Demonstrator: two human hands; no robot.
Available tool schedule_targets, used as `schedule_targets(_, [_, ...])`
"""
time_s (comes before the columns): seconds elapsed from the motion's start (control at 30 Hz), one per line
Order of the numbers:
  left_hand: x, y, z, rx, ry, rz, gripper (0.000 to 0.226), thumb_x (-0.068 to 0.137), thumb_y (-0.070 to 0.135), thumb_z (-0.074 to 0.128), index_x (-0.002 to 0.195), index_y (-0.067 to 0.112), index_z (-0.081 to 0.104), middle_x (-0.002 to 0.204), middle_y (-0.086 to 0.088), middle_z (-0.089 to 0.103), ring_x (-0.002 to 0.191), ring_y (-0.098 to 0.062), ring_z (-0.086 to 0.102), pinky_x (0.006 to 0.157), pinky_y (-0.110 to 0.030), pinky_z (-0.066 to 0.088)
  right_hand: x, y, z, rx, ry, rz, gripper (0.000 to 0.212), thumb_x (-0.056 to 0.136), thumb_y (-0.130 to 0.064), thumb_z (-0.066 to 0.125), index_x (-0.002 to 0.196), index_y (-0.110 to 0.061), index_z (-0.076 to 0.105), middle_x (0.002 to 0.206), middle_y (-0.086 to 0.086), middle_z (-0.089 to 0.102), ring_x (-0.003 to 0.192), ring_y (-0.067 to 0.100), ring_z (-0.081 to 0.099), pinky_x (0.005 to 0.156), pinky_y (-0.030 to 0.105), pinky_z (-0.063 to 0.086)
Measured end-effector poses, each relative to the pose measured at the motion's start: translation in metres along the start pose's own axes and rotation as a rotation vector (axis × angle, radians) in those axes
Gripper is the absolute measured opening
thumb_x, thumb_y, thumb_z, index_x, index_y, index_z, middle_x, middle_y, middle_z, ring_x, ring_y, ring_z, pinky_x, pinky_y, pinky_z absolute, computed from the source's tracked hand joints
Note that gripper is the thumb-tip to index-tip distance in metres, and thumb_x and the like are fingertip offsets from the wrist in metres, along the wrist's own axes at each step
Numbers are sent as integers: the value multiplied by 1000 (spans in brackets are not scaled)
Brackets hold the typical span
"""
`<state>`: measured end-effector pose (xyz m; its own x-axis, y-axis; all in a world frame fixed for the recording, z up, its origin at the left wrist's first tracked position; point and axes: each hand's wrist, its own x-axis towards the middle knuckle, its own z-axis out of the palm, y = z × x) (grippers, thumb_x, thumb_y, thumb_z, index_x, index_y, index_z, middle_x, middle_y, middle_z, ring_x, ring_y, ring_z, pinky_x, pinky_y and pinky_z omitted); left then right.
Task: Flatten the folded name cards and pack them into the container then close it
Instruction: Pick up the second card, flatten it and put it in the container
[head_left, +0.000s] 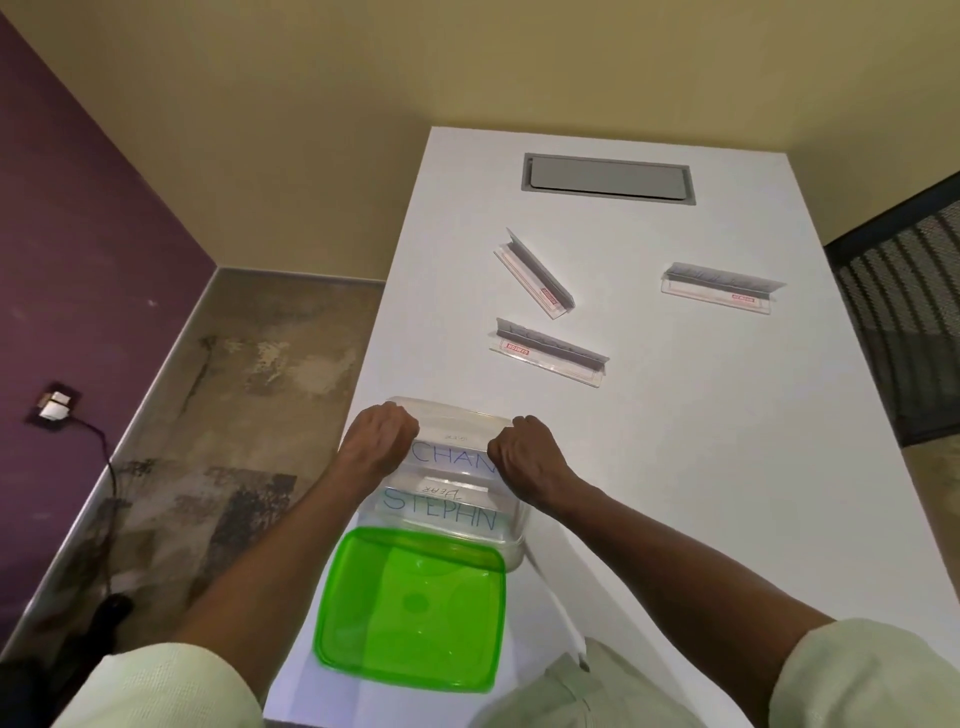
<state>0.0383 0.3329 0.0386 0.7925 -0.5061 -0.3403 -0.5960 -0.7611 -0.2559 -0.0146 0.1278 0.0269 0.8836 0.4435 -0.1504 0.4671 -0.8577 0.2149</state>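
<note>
A clear plastic container (511, 540) stands near the table's front left edge. Inside it lies a flat card reading "STEPHN" (441, 512). My left hand (382, 441) and my right hand (524, 454) each grip one end of a clear name card reading "CHAN" (452, 452), held over the container's far half. The green lid (410, 608) lies just in front of the container, off it. Three folded name cards rest farther out on the table: one at the centre (548, 351), one angled behind it (535, 273), one to the right (722, 286).
The white table (727, 467) has a grey cable hatch (605, 179) at its far end. The table's left edge runs right beside the container and lid, with floor below. A black mesh chair (904, 322) stands at the right.
</note>
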Motion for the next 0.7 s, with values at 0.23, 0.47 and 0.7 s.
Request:
schedule_targets(0.23, [7,2,14,36,-54,-21,25,93,4,46,112,10,61,112,-9,61,101,-25,61,83,-33,46,11,-4,16,23,-155,-53,32,90,6,40,75,-21,50,77,4,65,67,23,58,61,30,31])
schedule_targets(0.47, [12,2,12,-15,6,-2,11,75,2,68,85,8,69,86,-12,67,77,-26,66,64,-30,52,15,-9,21,104,-126,-40,29,90,6,38,90,-12,61,89,9,66,80,28,62,65,32,32])
schedule_targets(0.7, [20,7,26,-67,-96,-39,32,91,-2,35,107,8,61,109,-12,61,102,-28,59,79,-34,45,19,-9,22,114,-151,-43,32,88,8,41,81,-19,55,87,6,67,78,25,61,63,31,32])
